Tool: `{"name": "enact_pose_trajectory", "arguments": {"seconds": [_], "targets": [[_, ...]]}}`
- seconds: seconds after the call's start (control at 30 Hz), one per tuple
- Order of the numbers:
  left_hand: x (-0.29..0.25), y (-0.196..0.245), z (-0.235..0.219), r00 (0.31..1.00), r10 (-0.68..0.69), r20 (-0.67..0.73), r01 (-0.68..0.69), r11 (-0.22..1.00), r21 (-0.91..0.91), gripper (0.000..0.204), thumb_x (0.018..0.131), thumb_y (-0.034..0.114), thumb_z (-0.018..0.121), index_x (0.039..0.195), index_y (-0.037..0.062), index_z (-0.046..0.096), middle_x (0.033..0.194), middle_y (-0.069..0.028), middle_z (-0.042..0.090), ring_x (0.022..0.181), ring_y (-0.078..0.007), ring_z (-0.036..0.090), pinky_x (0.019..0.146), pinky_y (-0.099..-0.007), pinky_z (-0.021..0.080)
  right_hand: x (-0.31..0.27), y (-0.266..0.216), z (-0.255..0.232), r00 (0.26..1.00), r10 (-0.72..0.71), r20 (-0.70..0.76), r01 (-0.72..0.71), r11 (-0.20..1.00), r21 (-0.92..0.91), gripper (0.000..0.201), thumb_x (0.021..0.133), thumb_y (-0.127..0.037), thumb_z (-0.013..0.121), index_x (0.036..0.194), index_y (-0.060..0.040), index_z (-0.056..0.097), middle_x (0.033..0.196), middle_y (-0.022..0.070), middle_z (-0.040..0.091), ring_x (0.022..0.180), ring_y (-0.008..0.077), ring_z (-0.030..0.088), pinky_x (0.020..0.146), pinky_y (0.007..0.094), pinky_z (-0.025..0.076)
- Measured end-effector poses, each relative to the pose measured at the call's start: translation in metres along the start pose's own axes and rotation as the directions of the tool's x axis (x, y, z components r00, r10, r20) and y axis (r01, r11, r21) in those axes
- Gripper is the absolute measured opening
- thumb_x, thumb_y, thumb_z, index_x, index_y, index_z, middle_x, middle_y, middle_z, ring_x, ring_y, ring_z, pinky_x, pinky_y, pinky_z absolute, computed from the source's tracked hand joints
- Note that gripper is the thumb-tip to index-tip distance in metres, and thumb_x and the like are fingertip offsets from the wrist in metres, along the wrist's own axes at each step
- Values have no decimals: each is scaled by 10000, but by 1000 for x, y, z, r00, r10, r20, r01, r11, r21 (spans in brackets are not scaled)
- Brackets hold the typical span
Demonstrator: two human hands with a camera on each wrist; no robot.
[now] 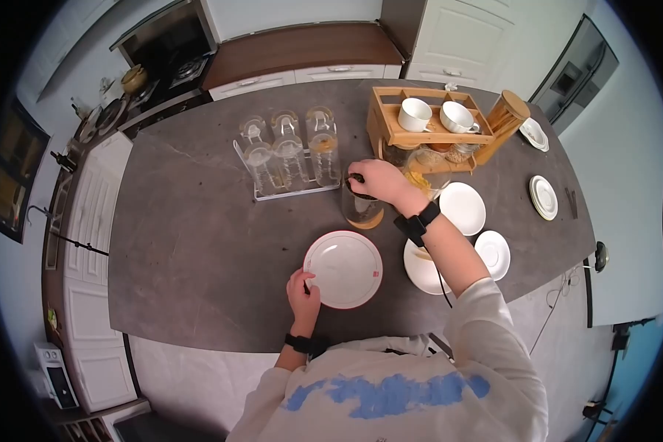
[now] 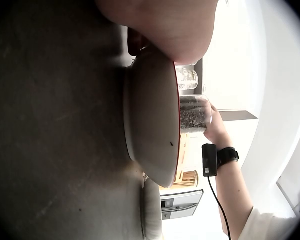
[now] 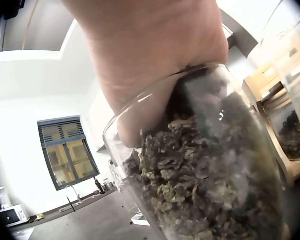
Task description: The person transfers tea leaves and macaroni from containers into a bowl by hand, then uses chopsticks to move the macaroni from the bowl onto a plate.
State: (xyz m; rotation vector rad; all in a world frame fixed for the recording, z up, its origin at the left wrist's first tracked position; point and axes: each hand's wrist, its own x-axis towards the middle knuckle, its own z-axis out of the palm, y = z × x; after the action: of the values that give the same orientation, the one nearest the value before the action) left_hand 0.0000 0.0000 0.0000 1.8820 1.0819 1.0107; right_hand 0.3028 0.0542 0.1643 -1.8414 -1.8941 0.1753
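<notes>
My right hand (image 1: pixel 379 182) reaches into the mouth of a glass jar (image 1: pixel 362 210), its fingers curled around dark material. Dark, crinkled dried pieces (image 3: pixel 180 175) fill much of the jar in the right wrist view; the thumb is inside the glass, and the other fingertips are mostly hidden. A white, red-rimmed plate (image 1: pixel 344 269) lies in front of the jar, bare but for small specks. My left hand (image 1: pixel 303 300) grips its left edge. Seen from the left wrist, the plate (image 2: pixel 152 115) has raised sides and the left hand (image 2: pixel 165 25) covers its near end.
Upturned glasses stand in a wire rack (image 1: pixel 296 193) behind left. A wooden shelf (image 1: pixel 431 136) at back right bears white cups (image 1: pixel 415 114) and jars. White plates (image 1: pixel 462 209) lie right of the jar, some under my right forearm. More small plates (image 1: pixel 544 197) sit far right.
</notes>
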Motion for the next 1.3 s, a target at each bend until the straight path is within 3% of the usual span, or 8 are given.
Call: {"name": "enact_pose_trajectory", "arguments": {"seconds": [0.4, 0.5, 0.63, 0.77, 0.87, 1.07, 1.17, 1.3], "targets": [[1, 2, -2, 1000, -5, 11, 5, 1000, -4, 268, 687, -8, 519, 936, 77, 573, 1089, -136, 571, 1004, -339, 515, 924, -422, 375, -3, -26, -34, 980, 129, -151, -84, 959, 270, 208, 807, -188, 623, 934, -23, 635, 818, 179, 626, 741, 349, 602, 669, 379, 486], [1, 2, -1, 1000, -14, 6, 13, 1000, 10, 269, 684, -8, 520, 934, 74, 576, 1089, -139, 570, 1005, -339, 517, 924, -423, 377, -12, -54, -42, 981, 101, -166, -35, 933, 359, 190, 799, -165, 629, 927, -25, 634, 819, 172, 624, 727, 340, 601, 657, 369, 486], [1, 1, 0, 1000, 4, -5, -4, 999, 40, 266, 685, -30, 500, 924, 61, 571, 1078, -144, 565, 1007, -335, 520, 911, -402, 398, -33, -76, -17, 983, -132, -125, 173, 894, 413, 160, 788, -104, 626, 928, -26, 621, 836, 126, 631, 736, 257, 610, 673, 323, 490], [1, 3, 0, 1000, 6, -11, -5, 998, 55, 268, 683, -40, 493, 920, 58, 570, 1083, -153, 561, 1006, -342, 523, 907, -397, 407, -60, -81, 30, 989, -90, 120, 12, 844, 536, 148, 800, -101, 630, 921, -20, 604, 819, 110, 614, 708, 235, 597, 664, 323, 478], [3, 6, -1, 1000, 2, -19, -1, 998, 61, 268, 676, -37, 496, 912, 63, 572, 1086, -153, 566, 1002, -345, 527, 904, -399, 406, -73, -72, 73, 993, -84, 85, 7, 750, 661, 126, 846, -114, 601, 939, -30, 602, 818, 54, 593, 673, 150, 565, 621, 287, 466], [3, 3, 0, 1000, -4, -23, 5, 999, 32, 272, 665, -31, 499, 906, 69, 577, 1080, -143, 576, 1003, -348, 529, 902, -400, 403, -84, -69, 103, 856, 307, 415, -510, 380, 771, 148, 935, -155, 511, 947, -27, 586, 805, -2, 550, 660, 46, 507, 592, 210, 424], [2, 2, 0, 1000, -11, -22, 12, 1000, 29, 263, 671, 7, 526, 917, 81, 584, 1095, -145, 575, 1002, -348, 528, 935, -418, 367, -87, -58, 112, 866, 249, 434, -496, 309, 812, 160, 965, -158, 478, 1010, -26, 558, 835, 9, 566, 777, 100, 551, 696, 251, 457], [1, 2, 1, 1000, -11, -23, 11, 999, 30, 261, 671, 9, 527, 915, 82, 585, 1094, -150, 573, 1018, -351, 526, 940, -419, 367, -89, -58, 112, 938, 215, 271, -342, 457, 821, 149, 969, -131, 454, 1001, -23, 552, 861, 9, 555, 834, 102, 548, 762, 248, 450]]}}
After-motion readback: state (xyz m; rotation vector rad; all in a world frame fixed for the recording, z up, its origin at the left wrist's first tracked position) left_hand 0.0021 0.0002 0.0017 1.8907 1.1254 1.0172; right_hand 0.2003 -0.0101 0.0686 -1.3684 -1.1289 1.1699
